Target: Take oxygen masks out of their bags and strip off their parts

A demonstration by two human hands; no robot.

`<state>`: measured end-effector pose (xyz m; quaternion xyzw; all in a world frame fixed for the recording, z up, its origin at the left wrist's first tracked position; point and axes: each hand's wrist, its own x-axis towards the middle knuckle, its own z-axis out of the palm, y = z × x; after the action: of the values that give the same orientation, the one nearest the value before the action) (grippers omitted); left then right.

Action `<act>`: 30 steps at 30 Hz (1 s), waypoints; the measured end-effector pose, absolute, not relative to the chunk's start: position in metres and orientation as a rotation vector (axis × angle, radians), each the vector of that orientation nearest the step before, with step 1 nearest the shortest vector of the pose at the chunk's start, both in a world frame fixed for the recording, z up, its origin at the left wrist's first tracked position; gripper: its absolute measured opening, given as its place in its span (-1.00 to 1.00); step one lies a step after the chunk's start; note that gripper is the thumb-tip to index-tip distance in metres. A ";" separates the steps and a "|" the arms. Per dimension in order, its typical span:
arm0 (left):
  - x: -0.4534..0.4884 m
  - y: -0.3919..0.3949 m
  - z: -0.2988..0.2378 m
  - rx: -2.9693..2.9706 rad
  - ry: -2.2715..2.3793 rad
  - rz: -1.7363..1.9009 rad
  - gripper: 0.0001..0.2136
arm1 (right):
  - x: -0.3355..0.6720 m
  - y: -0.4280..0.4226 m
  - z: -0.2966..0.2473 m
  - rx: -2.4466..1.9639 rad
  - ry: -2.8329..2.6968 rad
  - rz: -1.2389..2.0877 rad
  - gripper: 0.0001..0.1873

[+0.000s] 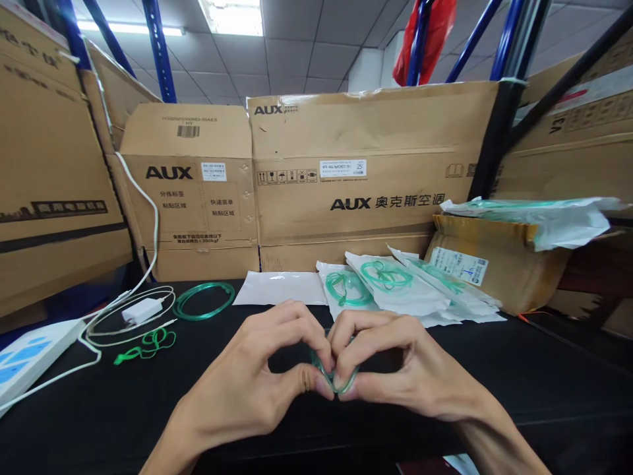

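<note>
L hand point(262, 373) & R hand point(413, 363) meet tip to tip, each w/ thumb + fingers pinching a small translucent greenish piece point(335, 388); it's right btwn the fingertips, thin curved rim w/ glossy edge showing, rest hidden by fingers. Both are over a matte black tabletop point(222, 439). Beyond L hand, to its left: smooth glossy green tubing point(198, 317) in a round coil, a thin green band point(157, 344) in loose loops, boxy white plastic adapter point(143, 310) amid white cable. Just beyond the hands: flat shiny white pouch point(283, 289). Beyond R hand: overlapping crinkly packs point(425, 303) w/ green coils showing thru. Farther back: stiff brown corrugated AUX cartons point(297, 218).
</note>
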<state>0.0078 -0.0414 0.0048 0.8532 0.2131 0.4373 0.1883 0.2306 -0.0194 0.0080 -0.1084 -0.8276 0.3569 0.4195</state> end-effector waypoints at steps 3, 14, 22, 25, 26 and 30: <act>0.008 -0.043 0.004 2.412 0.590 1.262 -0.81 | 0.229 -0.020 0.009 -0.275 -2.066 0.904 -0.96; -0.001 -0.038 0.007 2.549 0.415 1.389 -0.84 | 0.229 -0.030 0.008 -0.269 -2.092 0.613 -0.83; -0.009 -0.038 0.009 2.602 0.316 1.382 -0.83 | 0.229 -0.048 0.013 -0.330 -2.145 0.150 -0.63; -0.008 -0.038 0.009 2.631 0.312 1.381 -0.84 | 0.226 -0.051 0.011 -0.345 -2.136 0.085 -0.60; -0.008 -0.038 0.009 2.640 0.312 1.380 -0.84 | 0.225 -0.051 0.010 -0.353 -2.138 0.067 -0.60; -0.007 -0.037 0.008 2.690 0.300 1.417 -0.83 | 0.223 -0.050 0.008 -0.380 -2.157 0.001 -0.64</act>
<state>-0.0071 -0.0367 0.0083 0.8796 0.0981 0.4634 0.0434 0.2230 -0.0499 0.0082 -0.1541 -0.8756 0.0005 0.4578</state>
